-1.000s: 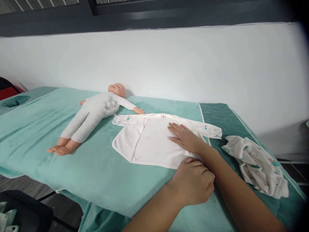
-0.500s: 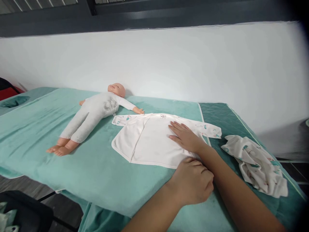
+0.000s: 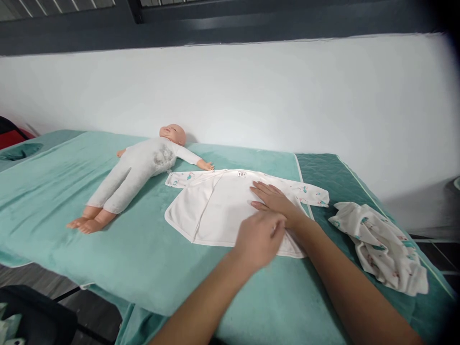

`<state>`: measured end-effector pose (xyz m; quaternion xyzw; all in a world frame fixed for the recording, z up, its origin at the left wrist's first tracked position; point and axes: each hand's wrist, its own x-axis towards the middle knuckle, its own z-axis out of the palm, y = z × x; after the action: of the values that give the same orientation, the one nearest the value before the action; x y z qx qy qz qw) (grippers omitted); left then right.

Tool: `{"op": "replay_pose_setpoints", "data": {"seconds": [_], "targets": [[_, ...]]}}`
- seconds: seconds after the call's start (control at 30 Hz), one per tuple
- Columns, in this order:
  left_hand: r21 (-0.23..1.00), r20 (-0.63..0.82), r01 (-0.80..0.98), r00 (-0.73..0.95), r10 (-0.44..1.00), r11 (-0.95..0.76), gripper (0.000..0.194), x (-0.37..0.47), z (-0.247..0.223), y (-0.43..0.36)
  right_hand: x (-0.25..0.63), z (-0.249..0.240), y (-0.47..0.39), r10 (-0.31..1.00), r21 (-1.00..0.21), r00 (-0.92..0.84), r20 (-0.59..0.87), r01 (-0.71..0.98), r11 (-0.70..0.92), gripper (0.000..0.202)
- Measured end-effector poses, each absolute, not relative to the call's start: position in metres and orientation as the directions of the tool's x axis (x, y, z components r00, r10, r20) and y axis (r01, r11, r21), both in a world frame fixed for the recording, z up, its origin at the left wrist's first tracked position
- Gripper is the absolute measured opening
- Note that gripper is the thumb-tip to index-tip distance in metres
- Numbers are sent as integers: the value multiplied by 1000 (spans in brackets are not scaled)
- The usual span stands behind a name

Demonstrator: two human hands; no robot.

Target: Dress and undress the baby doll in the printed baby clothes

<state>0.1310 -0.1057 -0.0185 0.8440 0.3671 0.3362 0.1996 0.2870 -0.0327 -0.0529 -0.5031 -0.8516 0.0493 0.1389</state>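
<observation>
A small white baby shirt point(image 3: 219, 215) lies spread out, its printed sleeves stretched to both sides and a small label at the neck. My right hand point(image 3: 275, 201) rests flat on the right part of the shirt with its fingers extended. My left hand point(image 3: 259, 239), slightly blurred, is over the shirt's lower part beside my right wrist. Its fingers are curled closed, and no cloth shows lifted in them. A baby doll point(image 3: 140, 163) in a white body lies on its back to the left, one hand close to the shirt's left sleeve.
A crumpled white printed garment point(image 3: 384, 247) lies on the right, on a darker green quilted cover point(image 3: 319, 167). Light green cloth point(image 3: 151, 268) covers the table. A white wall point(image 3: 230, 96) stands behind. A black object point(image 3: 39, 316) is at lower left.
My left hand has moved left and away from me, from the shirt's lower right edge to over its lower part. My right hand stays flat on the shirt.
</observation>
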Motion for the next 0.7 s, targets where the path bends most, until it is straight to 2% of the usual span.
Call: {"op": "replay_pose_setpoints", "data": {"seconds": [0.13, 0.33, 0.47, 0.7], "targets": [[475, 375, 703, 382, 845, -529, 29, 108, -9, -41, 285, -53, -34, 875, -226, -436, 210, 849, 477, 57], [214, 189, 857, 435, 880, -470, 50, 97, -33, 22, 282, -49, -36, 883, -206, -428, 193, 862, 463, 59], [165, 172, 873, 432, 885, -458, 55, 96, -46, 27, 283, -49, -36, 882, -196, -431, 192, 864, 465, 59], [156, 191, 869, 440, 877, -470, 57, 95, -49, 26, 282, -50, -36, 883, -200, -429, 190, 863, 463, 60]]}}
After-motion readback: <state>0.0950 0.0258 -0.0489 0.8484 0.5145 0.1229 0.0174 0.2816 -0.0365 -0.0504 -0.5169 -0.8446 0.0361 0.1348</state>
